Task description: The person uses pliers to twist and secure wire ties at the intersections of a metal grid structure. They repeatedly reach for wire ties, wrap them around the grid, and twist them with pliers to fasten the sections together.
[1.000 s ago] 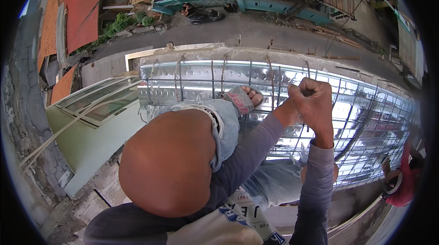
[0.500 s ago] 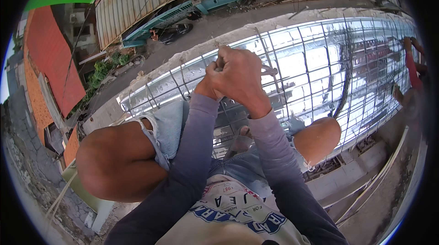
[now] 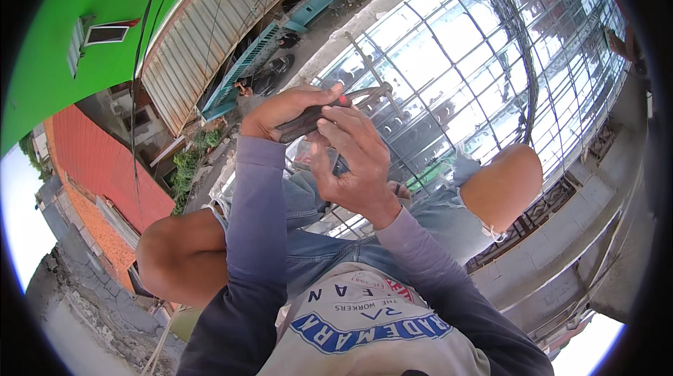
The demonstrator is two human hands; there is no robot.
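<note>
My left hand is closed around the dark handles of a pair of pincers, its thumb lying along the top. The metal head of the tool points right, over the mesh. Close against the handles is my right hand, its fingers apart and slightly bent, the fingertips at or touching the tool. A small red spot shows by the left thumb. Beneath both hands spreads a grid of steel rebar mesh over shiny silver sheeting. I squat over it with knees apart.
A rough concrete edge borders the mesh, with a street and a parked motorbike below. A dark bundle of rods or wire crosses the mesh. Another person's arm shows at the far right. Roofs lie to the left.
My hands, pressed together before, have come apart somewhat. The right hand has loosened from a fist; the left now holds the pincers in plain sight. The view has turned and tilted.
</note>
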